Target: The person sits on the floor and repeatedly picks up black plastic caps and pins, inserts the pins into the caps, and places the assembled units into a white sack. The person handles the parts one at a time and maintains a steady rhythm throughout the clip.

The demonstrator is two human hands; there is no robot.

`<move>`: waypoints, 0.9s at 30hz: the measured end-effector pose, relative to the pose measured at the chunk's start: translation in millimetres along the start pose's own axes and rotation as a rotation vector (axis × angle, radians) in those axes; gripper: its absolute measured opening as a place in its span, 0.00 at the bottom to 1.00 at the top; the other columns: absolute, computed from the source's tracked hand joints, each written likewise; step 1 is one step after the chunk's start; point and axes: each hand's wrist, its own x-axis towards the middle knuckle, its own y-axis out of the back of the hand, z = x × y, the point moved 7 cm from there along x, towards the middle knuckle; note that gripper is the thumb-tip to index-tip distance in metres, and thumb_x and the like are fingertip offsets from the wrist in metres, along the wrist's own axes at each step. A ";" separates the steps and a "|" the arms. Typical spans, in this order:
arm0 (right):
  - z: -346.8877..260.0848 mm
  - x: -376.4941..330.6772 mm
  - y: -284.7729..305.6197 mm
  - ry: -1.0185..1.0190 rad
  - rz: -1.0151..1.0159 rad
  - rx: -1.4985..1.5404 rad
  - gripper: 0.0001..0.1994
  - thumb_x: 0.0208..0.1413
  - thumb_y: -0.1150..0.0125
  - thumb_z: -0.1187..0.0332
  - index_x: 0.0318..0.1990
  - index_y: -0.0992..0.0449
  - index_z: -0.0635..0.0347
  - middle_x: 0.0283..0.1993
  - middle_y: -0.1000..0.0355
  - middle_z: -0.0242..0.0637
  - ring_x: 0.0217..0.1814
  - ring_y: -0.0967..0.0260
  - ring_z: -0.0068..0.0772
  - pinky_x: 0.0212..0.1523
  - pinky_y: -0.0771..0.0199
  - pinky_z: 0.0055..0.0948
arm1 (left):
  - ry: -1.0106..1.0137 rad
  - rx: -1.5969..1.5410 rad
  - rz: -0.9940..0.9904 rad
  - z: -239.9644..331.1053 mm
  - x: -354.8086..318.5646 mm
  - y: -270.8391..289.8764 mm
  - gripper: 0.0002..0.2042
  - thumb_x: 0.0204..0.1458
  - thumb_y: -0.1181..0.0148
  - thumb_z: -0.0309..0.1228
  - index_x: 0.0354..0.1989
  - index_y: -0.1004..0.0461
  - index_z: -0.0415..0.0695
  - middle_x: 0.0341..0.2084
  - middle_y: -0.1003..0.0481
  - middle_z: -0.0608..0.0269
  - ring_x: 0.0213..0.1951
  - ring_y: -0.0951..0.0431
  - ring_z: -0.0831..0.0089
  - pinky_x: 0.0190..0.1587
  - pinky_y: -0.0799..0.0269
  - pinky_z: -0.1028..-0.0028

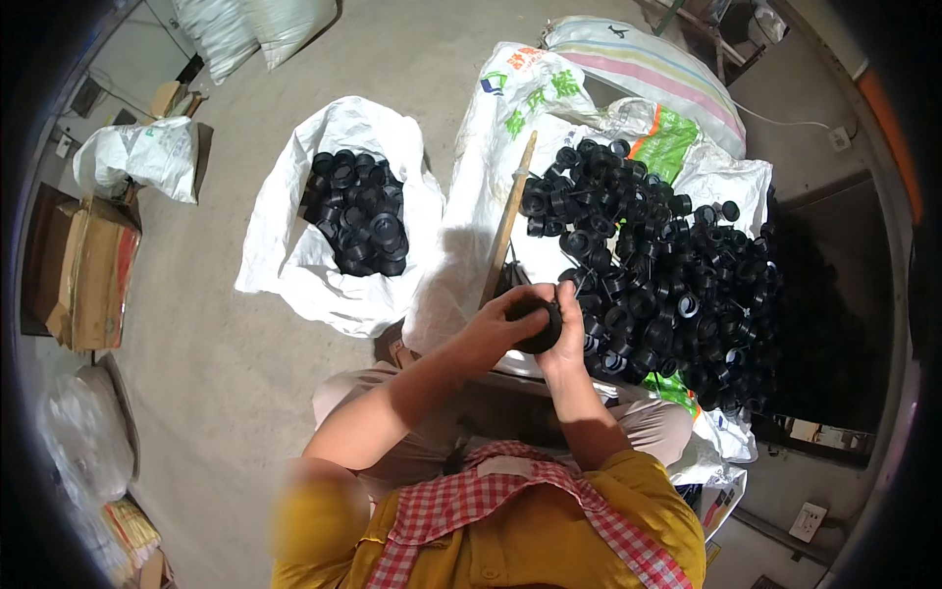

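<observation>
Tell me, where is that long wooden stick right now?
In the head view, the wooden stick lies on the white sacking near the middle, slanting up from just above the hands, with the big heap of black rings on its right and the open sack on its left.

Bare concrete floor point(226, 373) lies open at nine o'clock of the hands; a heap of black rings point(667, 285) blocks three o'clock, a wooden stick point(508, 221) stands at twelve.

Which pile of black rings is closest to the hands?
The big heap spread on the white sacks, right beside the hands. The smaller pile sits apart inside the open white sack, farther left.
</observation>
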 end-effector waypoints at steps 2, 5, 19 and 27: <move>-11.1 4.5 5.3 0.248 0.096 -0.331 0.07 0.58 0.42 0.69 0.37 0.33 0.59 0.36 0.29 0.32 0.38 0.33 0.21 0.45 0.32 0.25 | -0.113 0.055 0.015 -7.2 2.1 3.0 0.27 0.44 0.34 0.33 0.57 0.32 0.50 0.53 0.31 0.53 0.53 0.29 0.55 0.57 0.36 0.65; 13.1 24.7 11.1 0.302 0.157 -0.504 0.07 0.55 0.46 0.78 0.42 0.34 0.62 0.36 0.28 0.34 0.38 0.33 0.22 0.45 0.33 0.23 | -0.339 1.278 0.162 39.7 -17.3 -13.9 0.25 0.40 0.38 0.25 0.52 0.29 0.50 0.43 0.29 0.51 0.45 0.27 0.53 0.51 0.34 0.60; 1.9 106.9 175.5 0.012 0.070 -2.666 0.22 0.53 0.47 0.67 0.57 0.34 0.51 0.62 0.41 0.34 0.66 0.49 0.43 0.61 0.46 0.42 | -0.414 1.950 0.813 131.8 -33.3 17.7 0.33 0.40 0.30 0.38 0.58 0.33 0.46 0.65 0.50 0.42 0.65 0.50 0.43 0.58 0.45 0.45; -37.5 55.9 102.1 0.398 0.263 -1.997 0.14 0.42 0.31 0.68 0.37 0.26 0.60 0.39 0.29 0.43 0.44 0.36 0.48 0.46 0.34 0.39 | -0.206 1.079 0.363 81.0 -5.0 13.4 0.32 0.47 0.34 0.41 0.59 0.36 0.40 0.56 0.35 0.43 0.52 0.29 0.51 0.49 0.31 0.62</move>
